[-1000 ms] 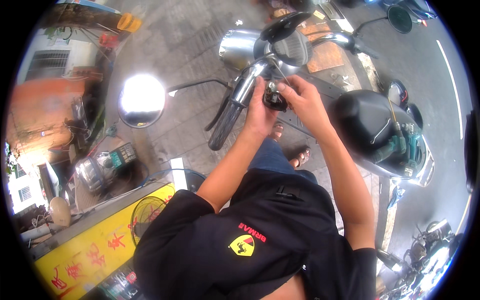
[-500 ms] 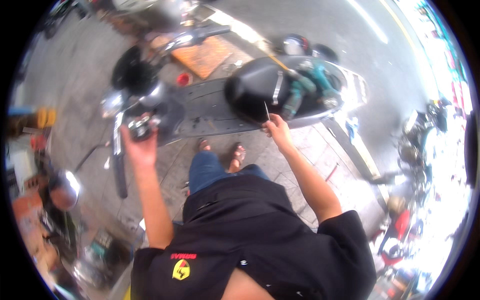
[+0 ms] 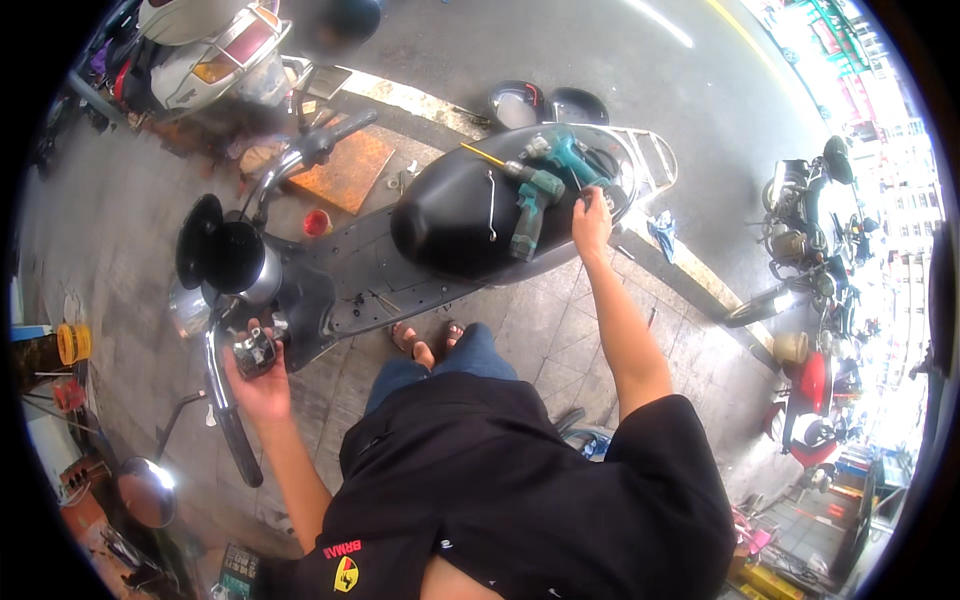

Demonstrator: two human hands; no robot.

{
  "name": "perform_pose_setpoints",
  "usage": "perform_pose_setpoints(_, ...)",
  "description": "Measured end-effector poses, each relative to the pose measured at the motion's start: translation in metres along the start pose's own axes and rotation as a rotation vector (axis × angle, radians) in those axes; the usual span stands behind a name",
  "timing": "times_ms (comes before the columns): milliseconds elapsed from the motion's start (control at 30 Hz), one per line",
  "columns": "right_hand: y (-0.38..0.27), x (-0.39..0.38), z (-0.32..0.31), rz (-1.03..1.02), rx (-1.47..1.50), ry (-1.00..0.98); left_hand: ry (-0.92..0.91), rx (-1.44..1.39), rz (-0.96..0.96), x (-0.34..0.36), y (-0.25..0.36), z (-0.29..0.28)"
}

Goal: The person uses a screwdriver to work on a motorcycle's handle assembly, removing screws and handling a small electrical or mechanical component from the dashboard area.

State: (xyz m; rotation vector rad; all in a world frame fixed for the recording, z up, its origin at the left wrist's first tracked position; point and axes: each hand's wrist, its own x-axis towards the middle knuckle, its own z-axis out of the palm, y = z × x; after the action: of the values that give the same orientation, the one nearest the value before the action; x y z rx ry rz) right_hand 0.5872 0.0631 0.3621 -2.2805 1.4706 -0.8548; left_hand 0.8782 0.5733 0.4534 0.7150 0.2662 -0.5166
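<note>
My left hand (image 3: 264,394) is closed round a small black-and-silver metal part (image 3: 255,352), beside the scooter's handlebar (image 3: 222,385). The exact kind of that part cannot be made out. My right hand (image 3: 592,225) is over the rear of the black scooter seat (image 3: 435,225), its fingers closed on a thin metal-shafted tool (image 3: 576,181). Left of it on the seat lie a teal cordless drill (image 3: 536,195) with a long yellowish bit and a second teal power tool (image 3: 565,155). A silver double-ended wrench (image 3: 491,205) rests farther left on the seat.
Small loose parts lie on the scooter's floorboard (image 3: 375,290). Beyond it are a red cup (image 3: 316,222) and an orange board (image 3: 345,172). Two dark bowl-like containers (image 3: 577,106) stand behind the seat. Parked motorcycles (image 3: 800,230) line the right; a round mirror (image 3: 146,492) is lower left.
My right hand has moved right and away from me, from the seat's near edge to its rear by the power tools. The left hand keeps hold of the metal part. The whole view has shifted.
</note>
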Motion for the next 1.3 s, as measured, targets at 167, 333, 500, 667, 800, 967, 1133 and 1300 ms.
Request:
perform_pose_setpoints(167, 0.004, 0.040, 0.024, -0.258, -0.341, -0.038, -0.074, -0.007, -0.018, -0.001, 0.002, 0.003)
perform_pose_setpoints(333, 0.017, 0.060, 0.051, -0.406, -0.465, -0.103, 0.034, -0.047, 0.016, -0.002, -0.003, 0.002)
perform_pose_setpoints(500, 0.038, 0.073, 0.053, -0.507, -0.407, -0.249, -0.020, -0.036, 0.034, -0.004, -0.008, 0.004)
perform_pose_setpoints(667, 0.011, 0.078, 0.036, -0.420, -0.240, -0.264, 0.078, -0.038, 0.122, -0.003, -0.017, 0.023)
perform_pose_setpoints(800, -0.062, 0.058, 0.039, -0.303, 0.235, -0.335, 0.174, 0.059, 0.251, -0.006, -0.028, 0.033)
perform_pose_setpoints(967, -0.134, -0.075, 0.105, -0.388, 0.676, -1.041, 0.246, 0.080, 0.284, -0.009, -0.030, 0.036)
perform_pose_setpoints(1133, -0.095, -0.224, 0.254, -0.522, 0.088, -1.460, 0.302, 0.067, 0.302, -0.008, -0.030, 0.034)
perform_pose_setpoints(1300, -0.056, -0.311, 0.401, -0.522, -0.236, -1.362, 0.112, 0.246, 0.249, -0.011, -0.026, 0.014)
